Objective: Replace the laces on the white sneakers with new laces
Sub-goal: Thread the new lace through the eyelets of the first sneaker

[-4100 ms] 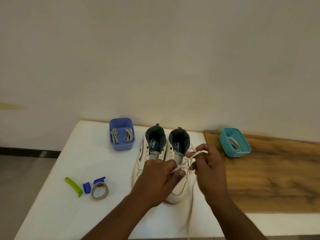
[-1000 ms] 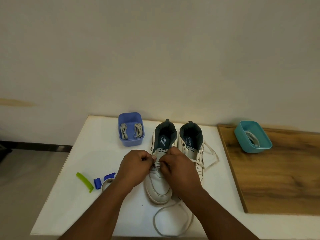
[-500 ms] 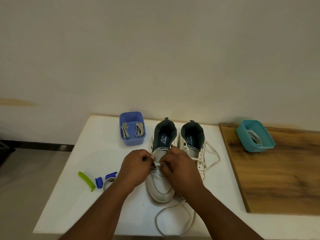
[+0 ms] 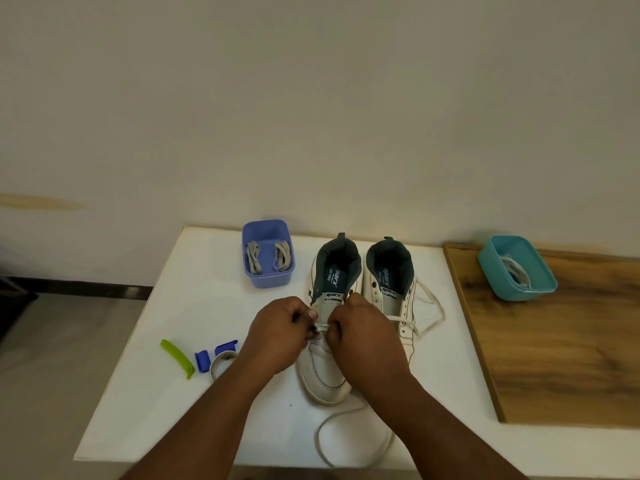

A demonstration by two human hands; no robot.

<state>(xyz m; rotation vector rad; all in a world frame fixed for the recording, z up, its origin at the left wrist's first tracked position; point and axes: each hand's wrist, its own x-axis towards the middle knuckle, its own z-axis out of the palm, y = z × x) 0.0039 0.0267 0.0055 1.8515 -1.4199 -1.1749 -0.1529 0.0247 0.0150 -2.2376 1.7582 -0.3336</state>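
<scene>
Two white sneakers stand side by side on the white table (image 4: 166, 393), toes toward me. My left hand (image 4: 277, 330) and my right hand (image 4: 363, 337) meet over the left sneaker (image 4: 323, 375) and each pinches the white lace (image 4: 322, 327) that crosses its eyelets. The lace's loose end loops on the table (image 4: 322, 441) in front of the toe. The right sneaker (image 4: 391, 292) has a white lace (image 4: 429, 306) part threaded, trailing off to its right. A blue tub (image 4: 268, 254) behind holds two grey lace bundles.
A teal tub (image 4: 517, 268) with a white lace inside sits on a wooden board (image 4: 561, 358) at the right. A green clip (image 4: 177, 358), blue clips (image 4: 202, 361) and a tape roll (image 4: 221, 365) lie at the left. The wall is close behind.
4.1 s ago both hands held a lace stretched over the right sneaker. Over the last second they have stayed on the left sneaker's lace, barely moving.
</scene>
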